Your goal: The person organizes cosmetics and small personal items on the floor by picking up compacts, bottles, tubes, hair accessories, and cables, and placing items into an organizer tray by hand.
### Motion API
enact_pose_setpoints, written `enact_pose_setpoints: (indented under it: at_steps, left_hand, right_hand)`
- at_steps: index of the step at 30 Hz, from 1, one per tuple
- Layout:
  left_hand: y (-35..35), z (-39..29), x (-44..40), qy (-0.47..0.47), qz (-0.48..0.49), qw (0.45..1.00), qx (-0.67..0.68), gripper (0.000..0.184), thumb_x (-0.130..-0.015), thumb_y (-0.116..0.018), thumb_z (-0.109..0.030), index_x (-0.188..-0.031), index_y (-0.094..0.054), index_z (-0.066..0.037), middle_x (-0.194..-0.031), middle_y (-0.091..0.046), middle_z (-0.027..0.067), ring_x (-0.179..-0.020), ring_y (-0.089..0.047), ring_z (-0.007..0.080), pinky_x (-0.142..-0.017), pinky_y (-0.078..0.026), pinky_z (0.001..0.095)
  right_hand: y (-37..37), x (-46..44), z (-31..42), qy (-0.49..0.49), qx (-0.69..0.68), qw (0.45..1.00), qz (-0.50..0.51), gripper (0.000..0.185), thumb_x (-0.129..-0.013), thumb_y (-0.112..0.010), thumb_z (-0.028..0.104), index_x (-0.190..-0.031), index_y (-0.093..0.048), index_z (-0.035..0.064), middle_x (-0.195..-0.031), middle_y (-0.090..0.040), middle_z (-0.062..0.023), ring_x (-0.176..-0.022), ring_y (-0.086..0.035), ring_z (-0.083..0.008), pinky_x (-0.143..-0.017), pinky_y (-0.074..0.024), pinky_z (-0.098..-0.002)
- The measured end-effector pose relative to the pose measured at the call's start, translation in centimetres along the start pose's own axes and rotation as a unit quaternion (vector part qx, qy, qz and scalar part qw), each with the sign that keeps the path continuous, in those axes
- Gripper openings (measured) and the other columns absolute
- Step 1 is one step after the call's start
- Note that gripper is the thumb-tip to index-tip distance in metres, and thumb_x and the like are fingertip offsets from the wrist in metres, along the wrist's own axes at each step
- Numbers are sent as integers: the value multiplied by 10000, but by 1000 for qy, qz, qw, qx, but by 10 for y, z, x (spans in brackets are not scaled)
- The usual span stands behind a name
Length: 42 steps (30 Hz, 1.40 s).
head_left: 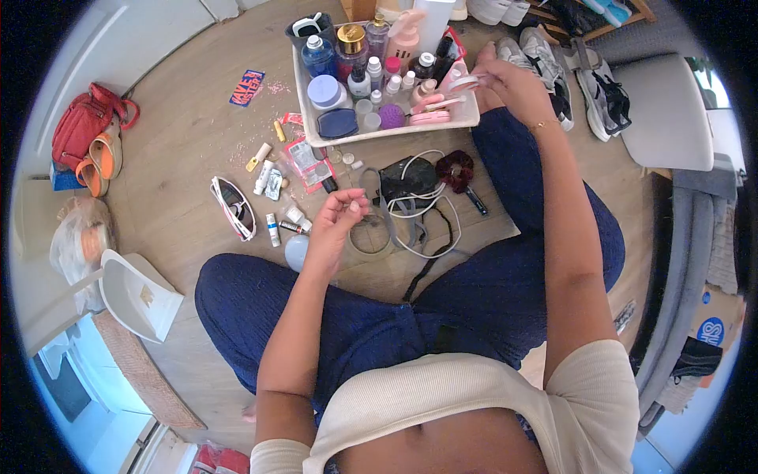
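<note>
My right hand is over the right end of a white basket, its fingers closed on a small pale pink item with a round end. Bottles, jars and tubes crowd the basket, among them a gold-capped bottle, a purple ball and a pink compact. My left hand hovers above the floor with its fingers curled to the thumb; whether something tiny is between them I cannot make out. Close by are a grey looped band, a white cable and a dark pouch.
On the floor lie white-framed sunglasses, a dark red scrunchie, a clear plastic packet and several small tubes. A dustpan and a red bag are at left. Sneakers and a grey-white chair stand at right.
</note>
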State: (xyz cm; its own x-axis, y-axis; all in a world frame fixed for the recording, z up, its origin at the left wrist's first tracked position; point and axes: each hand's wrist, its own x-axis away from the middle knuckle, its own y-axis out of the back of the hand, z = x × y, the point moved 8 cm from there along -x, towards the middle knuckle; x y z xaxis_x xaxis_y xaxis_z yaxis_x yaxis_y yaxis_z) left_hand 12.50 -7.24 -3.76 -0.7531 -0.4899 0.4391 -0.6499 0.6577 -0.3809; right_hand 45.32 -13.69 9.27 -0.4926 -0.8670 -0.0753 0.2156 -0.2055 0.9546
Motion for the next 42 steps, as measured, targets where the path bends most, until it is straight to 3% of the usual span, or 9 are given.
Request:
enact_pose_setpoints:
  at_steps: [9,17,24,28,32,33,35,40,42]
  left_hand:
    - [0,1,-1,8,8,1000,3,251,-902,-540,-205,-1114,-532,-71,-996,-576,19,-909,-534,108,-804,-403,247]
    - [-4,0,0,18,22,1000,-10,249,-904,-533,-205,-1114,-530,-71,-1008,-575,20,-921,-531,111,-815,-399,251]
    - [9,-9,-1,-8,12,999,-31,264,-877,-585,-181,-1102,-542,-50,-1016,-574,25,-949,-531,121,-874,-410,275]
    - [56,-55,3,-123,-128,983,-58,220,-843,-621,-119,-1045,-570,-49,-947,-594,12,-878,-550,106,-828,-425,260]
    - [119,-77,18,-178,-264,948,-17,132,-867,-583,-127,-964,-584,-38,-899,-601,37,-771,-546,88,-749,-428,240]
    - [133,-81,26,-192,-309,932,-4,128,-879,-569,-147,-950,-585,-42,-897,-602,40,-757,-536,83,-732,-423,234]
    - [151,-77,29,-186,-307,933,36,132,-886,-559,-168,-946,-583,-53,-917,-600,35,-760,-521,77,-716,-413,225]
    - [140,-79,35,-179,-346,920,35,137,-894,-551,-209,-948,-578,-87,-973,-589,8,-794,-482,64,-703,-386,212]
    - [139,-74,33,-173,-331,924,87,131,-898,-544,-210,-959,-572,-98,-993,-584,-10,-828,-479,62,-727,-379,220]
  right_hand:
    - [-34,-10,4,-9,157,986,58,209,-811,-543,234,-1003,-626,218,-889,-654,-77,-807,-632,-310,-699,-511,-439]
    - [-57,-4,18,117,234,963,-64,219,-766,-584,260,-976,-644,241,-951,-634,-39,-814,-617,-270,-655,-481,-371]
    - [-16,6,7,30,77,994,-74,242,-777,-596,223,-999,-606,127,-1000,-596,-131,-880,-593,-287,-766,-472,-385]
    - [7,32,7,-33,34,997,-60,210,-815,-581,220,-927,-606,44,-879,-631,-115,-768,-606,-248,-697,-475,-336]
    - [-66,78,23,-137,18,954,265,408,-868,-458,462,-864,-650,102,-834,-650,-102,-729,-612,-248,-703,-472,-357]
    - [-69,88,40,-113,73,960,244,492,-835,-438,559,-834,-670,125,-923,-644,-150,-859,-620,-328,-774,-482,-422]
    - [-99,107,39,-122,92,960,235,382,-755,-626,463,-916,-657,118,-1037,-589,-113,-934,-596,-301,-789,-484,-422]
    - [-122,113,30,-55,217,950,217,327,-724,-657,361,-909,-650,91,-981,-557,-128,-913,-577,-288,-829,-467,-391]
    - [-97,101,22,-75,133,972,179,307,-726,-645,330,-906,-646,81,-976,-563,-138,-910,-580,-289,-831,-462,-378]
